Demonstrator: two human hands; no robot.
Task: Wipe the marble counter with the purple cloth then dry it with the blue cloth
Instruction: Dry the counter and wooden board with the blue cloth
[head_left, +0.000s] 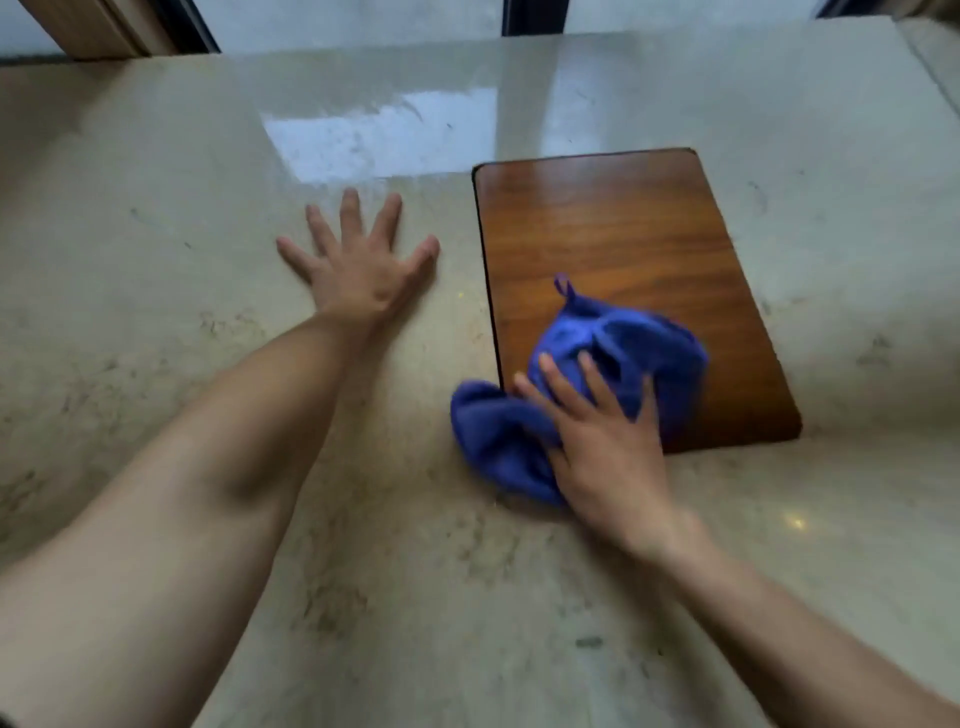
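Note:
A crumpled blue-purple cloth (582, 384) with a small hanging loop lies half on the beige marble counter (156, 218) and half on a wooden board. My right hand (602, 441) presses down on the cloth's near side, fingers spread over it and gripping the fabric. The cloth's far edge is blurred by motion. To the left, my left hand (358, 260) rests flat on the bare marble with its fingers splayed and nothing in it. Only this one cloth is in view.
A brown wooden board (613, 223) lies flat on the counter, right of centre. A shiny reflecting patch (363, 140) lies on the marble beyond my left hand. Dark window frames (535, 15) run along the counter's far edge.

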